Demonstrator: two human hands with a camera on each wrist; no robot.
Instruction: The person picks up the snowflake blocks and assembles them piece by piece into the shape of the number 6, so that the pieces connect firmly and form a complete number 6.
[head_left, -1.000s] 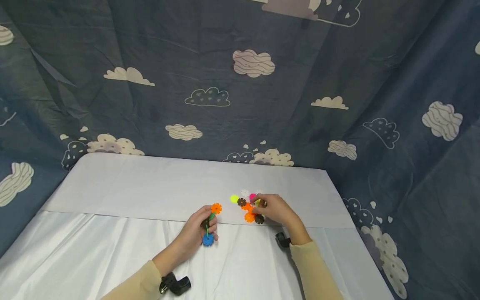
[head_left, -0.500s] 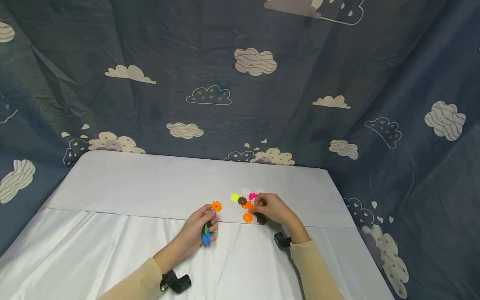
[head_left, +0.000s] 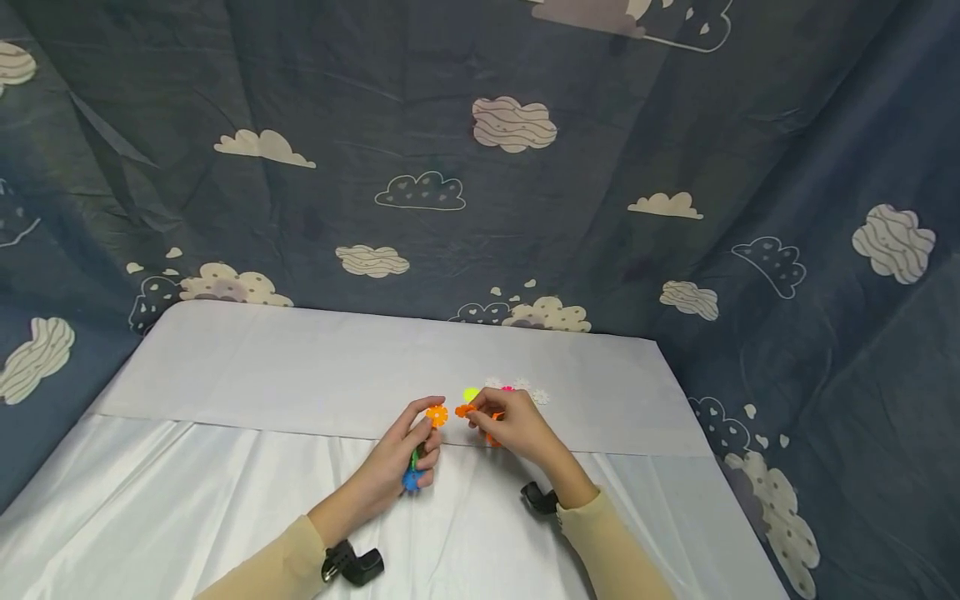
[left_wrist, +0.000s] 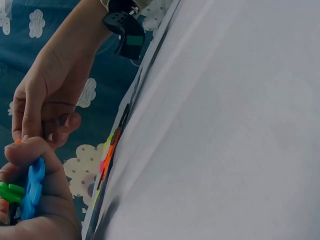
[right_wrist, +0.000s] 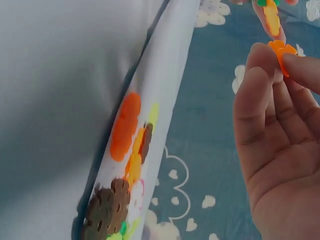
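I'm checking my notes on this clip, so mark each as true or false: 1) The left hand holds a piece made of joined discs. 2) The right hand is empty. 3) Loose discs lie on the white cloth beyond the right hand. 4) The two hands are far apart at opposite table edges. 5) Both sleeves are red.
1) True: the left hand grips a joined piece with blue, green and orange discs.
2) False: the right hand pinches an orange disc.
3) True: loose discs lie on the white cloth just beyond it.
4) False: the hands are close together near the table's middle.
5) False: both sleeves are pale beige.
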